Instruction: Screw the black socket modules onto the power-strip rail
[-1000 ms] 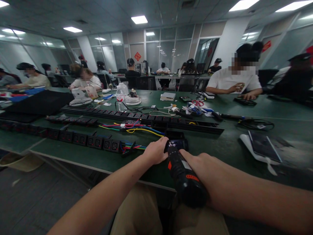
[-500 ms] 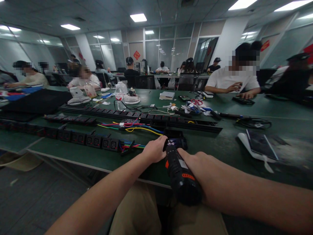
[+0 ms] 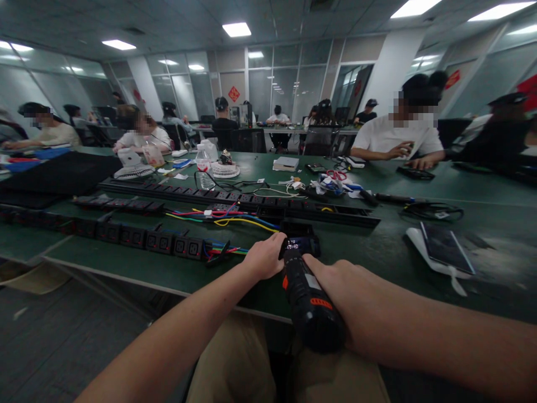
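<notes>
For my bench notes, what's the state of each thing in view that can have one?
Black cylindrical power tool with orange accents: gripped in the right hand; on or off unclear.
Black rectangular plastic housing: left hand at its left end.
Thin multicoloured insulated wires: exposed.
Near row of square black sockets: nothing plugged in at its right end.
Clear plastic bottle: upright.
Red-handled scissors: blades hidden; open or shut unclear.

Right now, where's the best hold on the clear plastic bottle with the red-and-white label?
Probably around the red-and-white label, coming from the left: the clear plastic bottle stands upright, a round white slatted piece sits close on its right, and a thin black cable loops low, so grip above that.
</notes>
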{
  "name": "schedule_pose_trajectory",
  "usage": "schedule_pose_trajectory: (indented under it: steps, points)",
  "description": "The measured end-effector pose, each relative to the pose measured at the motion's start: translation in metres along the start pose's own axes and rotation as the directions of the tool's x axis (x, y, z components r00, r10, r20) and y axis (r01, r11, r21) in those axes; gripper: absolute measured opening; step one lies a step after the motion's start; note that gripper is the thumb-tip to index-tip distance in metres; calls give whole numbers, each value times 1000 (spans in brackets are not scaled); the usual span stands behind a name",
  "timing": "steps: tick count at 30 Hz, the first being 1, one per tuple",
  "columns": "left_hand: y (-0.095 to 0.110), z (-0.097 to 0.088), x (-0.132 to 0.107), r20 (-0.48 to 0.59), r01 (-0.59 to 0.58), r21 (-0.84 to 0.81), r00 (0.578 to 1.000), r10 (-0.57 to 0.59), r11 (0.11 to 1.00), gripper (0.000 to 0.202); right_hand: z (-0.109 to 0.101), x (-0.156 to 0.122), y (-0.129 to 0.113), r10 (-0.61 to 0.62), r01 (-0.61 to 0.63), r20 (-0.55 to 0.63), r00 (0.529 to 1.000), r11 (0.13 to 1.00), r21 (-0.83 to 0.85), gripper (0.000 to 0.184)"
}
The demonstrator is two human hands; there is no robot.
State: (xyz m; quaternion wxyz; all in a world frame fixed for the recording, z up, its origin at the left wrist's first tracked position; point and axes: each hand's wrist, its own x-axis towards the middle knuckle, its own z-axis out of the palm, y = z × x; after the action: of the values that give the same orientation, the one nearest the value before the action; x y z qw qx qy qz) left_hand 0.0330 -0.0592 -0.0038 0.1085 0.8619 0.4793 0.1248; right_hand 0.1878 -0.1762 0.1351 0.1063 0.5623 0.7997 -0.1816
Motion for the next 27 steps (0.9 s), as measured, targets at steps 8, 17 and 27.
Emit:
schedule_pose_trajectory:
  steps: [8, 17, 27]
  points:
    - [-1, 3, 0, -28, -4, -4, 1000, 4, 1000, 35, 3, -3, 2, -3, 3, 3, 1000, 1000, 0, 67]
    - [-1, 2, 0, -23, -11, 0, 1000, 11, 1000, 32, 8, 0, 9, -39, 39, -40, 998, 999, -3, 68]
    - [-2, 3, 0, -18, 7, 6, 1000, -7, 1000, 32, 1, -1, -2, -1, 1, 16, 1000, 1000, 1, 73]
